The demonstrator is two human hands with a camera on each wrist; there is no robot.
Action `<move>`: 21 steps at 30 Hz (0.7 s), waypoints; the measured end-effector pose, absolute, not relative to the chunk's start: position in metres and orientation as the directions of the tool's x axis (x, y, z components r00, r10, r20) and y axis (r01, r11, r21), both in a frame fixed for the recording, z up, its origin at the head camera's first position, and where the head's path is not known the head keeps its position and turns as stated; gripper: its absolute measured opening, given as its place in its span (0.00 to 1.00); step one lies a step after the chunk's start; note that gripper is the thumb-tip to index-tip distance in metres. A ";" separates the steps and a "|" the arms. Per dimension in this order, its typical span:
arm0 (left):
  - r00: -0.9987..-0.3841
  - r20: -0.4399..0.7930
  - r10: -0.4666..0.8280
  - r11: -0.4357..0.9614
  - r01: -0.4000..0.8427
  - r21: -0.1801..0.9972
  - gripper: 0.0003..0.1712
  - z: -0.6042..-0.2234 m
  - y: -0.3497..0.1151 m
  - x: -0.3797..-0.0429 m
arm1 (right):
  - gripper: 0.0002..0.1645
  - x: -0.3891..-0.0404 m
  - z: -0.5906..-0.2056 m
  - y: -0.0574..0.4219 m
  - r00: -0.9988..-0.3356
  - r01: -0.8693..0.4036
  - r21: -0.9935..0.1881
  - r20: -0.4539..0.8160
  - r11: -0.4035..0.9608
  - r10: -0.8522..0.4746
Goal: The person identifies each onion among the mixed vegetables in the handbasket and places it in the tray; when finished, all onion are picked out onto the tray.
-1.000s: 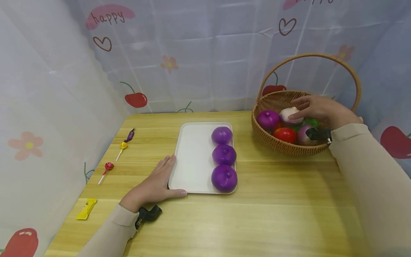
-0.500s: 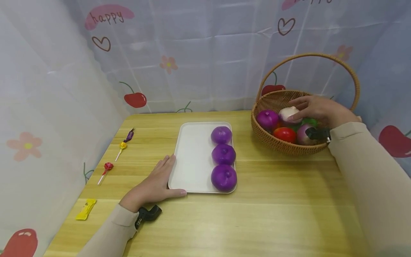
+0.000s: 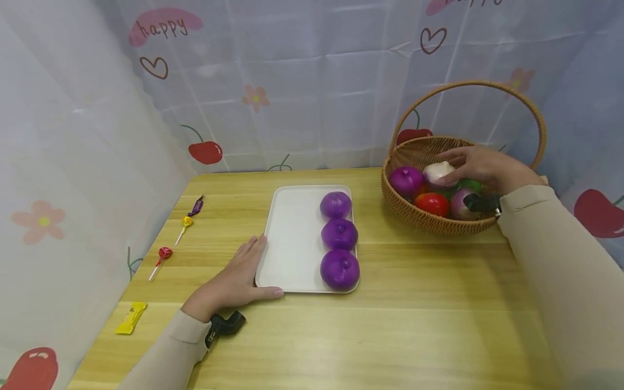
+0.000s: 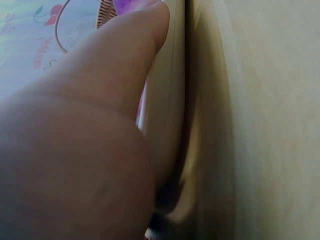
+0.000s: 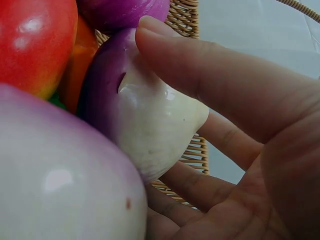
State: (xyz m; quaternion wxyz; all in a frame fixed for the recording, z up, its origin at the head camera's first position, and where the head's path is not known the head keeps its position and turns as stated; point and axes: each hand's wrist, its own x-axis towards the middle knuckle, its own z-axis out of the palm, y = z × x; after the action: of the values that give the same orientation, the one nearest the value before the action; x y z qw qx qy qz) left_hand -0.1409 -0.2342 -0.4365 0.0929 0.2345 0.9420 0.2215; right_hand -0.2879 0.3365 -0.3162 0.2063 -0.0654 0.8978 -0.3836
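Note:
In the head view my left hand (image 3: 234, 279) lies at the near left corner of a white tray (image 3: 290, 238), fingers straight along its left side and thumb along the front edge. Three purple onions (image 3: 339, 270) stand in a column on the tray's right side. My right hand (image 3: 492, 165) is inside a wicker basket (image 3: 439, 225) and grips a white-and-purple turnip (image 5: 155, 115). In the right wrist view the thumb lies on one side of this turnip and the fingers reach round the other, partly hidden behind it.
The basket also holds a purple onion (image 3: 407, 181), a red fruit or vegetable (image 3: 433, 204) and another pale purple turnip (image 5: 60, 170). Its tall handle (image 3: 480, 84) arches above. Two lollipops (image 3: 164, 253) and two wrapped sweets (image 3: 131, 318) lie along the table's left edge.

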 end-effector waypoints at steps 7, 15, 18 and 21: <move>-0.872 -0.066 0.485 0.790 0.404 0.460 0.80 -0.436 -0.235 -0.141 | 0.51 -0.287 -0.317 0.337 -0.913 0.057 -0.709 -0.323 0.703 -0.251; -0.869 -0.065 0.490 0.789 0.410 0.458 0.80 -0.436 -0.235 -0.141 | 0.52 -0.289 -0.320 0.334 -0.909 0.080 -0.733 -0.331 0.676 -0.252; -0.869 -0.064 0.491 0.787 0.411 0.459 0.80 -0.436 -0.236 -0.141 | 0.53 -0.292 -0.323 0.334 -0.917 0.059 -0.734 -0.308 0.676 -0.255; -0.870 -0.068 0.489 0.788 0.406 0.462 0.80 -0.435 -0.236 -0.141 | 0.53 -0.293 -0.323 0.334 -0.922 0.045 -0.736 -0.292 0.675 -0.256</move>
State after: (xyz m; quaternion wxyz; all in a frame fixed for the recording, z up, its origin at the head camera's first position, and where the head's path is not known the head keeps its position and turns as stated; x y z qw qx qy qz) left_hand -0.1406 -0.2358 -0.4353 0.0924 0.2378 0.9410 0.2224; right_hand -0.2932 0.3335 -0.3234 0.1891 -0.0590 0.8955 -0.3986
